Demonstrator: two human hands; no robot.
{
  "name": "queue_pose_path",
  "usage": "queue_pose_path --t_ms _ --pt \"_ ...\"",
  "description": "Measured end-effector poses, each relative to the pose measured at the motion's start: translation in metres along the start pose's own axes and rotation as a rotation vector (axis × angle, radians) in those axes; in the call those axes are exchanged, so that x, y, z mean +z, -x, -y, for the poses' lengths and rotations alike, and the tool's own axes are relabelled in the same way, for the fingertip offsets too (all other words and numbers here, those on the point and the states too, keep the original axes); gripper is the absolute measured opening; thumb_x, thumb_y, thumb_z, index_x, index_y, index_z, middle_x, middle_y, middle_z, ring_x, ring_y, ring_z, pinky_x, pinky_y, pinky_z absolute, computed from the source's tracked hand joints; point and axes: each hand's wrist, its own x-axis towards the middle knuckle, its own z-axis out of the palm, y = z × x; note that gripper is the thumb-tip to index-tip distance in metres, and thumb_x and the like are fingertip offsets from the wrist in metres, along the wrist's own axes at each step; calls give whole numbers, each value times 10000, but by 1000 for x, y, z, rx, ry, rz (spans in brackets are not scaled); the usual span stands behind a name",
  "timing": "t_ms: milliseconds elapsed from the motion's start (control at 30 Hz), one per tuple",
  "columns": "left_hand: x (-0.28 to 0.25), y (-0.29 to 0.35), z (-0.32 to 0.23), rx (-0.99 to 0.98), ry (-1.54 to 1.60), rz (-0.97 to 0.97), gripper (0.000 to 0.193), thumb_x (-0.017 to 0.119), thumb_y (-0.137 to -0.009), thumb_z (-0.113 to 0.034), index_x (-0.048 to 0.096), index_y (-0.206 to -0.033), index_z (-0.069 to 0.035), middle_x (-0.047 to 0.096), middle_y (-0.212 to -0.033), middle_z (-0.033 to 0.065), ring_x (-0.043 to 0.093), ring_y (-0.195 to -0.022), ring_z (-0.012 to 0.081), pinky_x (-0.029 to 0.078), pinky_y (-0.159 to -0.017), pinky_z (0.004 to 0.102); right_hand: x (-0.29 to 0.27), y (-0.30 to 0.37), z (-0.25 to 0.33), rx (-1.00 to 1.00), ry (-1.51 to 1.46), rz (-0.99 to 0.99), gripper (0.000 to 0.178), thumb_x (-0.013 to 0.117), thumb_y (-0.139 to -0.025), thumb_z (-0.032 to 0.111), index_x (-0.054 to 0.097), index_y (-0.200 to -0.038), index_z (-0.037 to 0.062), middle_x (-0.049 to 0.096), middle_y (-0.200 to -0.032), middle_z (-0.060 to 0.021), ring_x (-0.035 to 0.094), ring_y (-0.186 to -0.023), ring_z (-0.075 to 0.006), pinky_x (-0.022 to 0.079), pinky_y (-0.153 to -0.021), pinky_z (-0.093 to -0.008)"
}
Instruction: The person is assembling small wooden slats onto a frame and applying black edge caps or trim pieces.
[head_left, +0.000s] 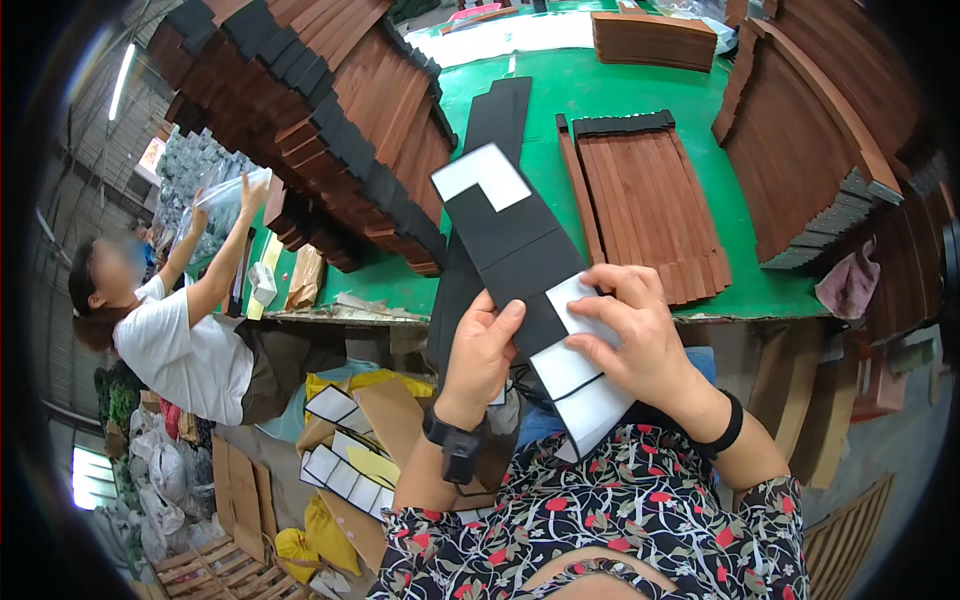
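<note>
Above my lap I hold a long, flat black sheet (522,250), tilted, with seam lines across it. A white L-shaped area (487,180) shows at its far end, and white backing (580,395) at its near end. My left hand (478,355) is closed on the sheet's left edge, thumb on top. My right hand (632,335) bends its fingers over the white near part, thumb and fingertips pressing close together there. Whether those fingertips pinch a separate piece is too small to tell. Under the far end, more black sheets (500,110) lie on the green table.
Tall stacks of brown slats with black ends (330,110) rise at left; a lower slat row (650,205) lies ahead. More slats (815,140) stand right, near a pink cloth (848,280). Left, a person (185,340) holds up clear plastic. A box of white, black-edged pieces (345,470) sits below.
</note>
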Motion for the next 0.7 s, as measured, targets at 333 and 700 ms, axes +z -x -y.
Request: queue_pose_path --t_ms 333,700 --pt "47 4 0 179 -306 -31 583 603 -1011 -35 342 -1525 51 637 -1301 153 634 -1145 166 499 -994 290 -8 1 16 118 -71 58 412 787 -750 0 616 -1124 0 604 -1036 -160 651 -957 -371 544 -801 -434" --pt "34 10 11 255 -486 -316 671 554 -1013 11 223 -1596 20 663 -1076 62 590 -916 71 469 -827 193 19 16 10 -253 -250 -162 372 671 -727 -143 610 -1056 18 662 -1002 -129 651 -950 -320 542 -813 -390"
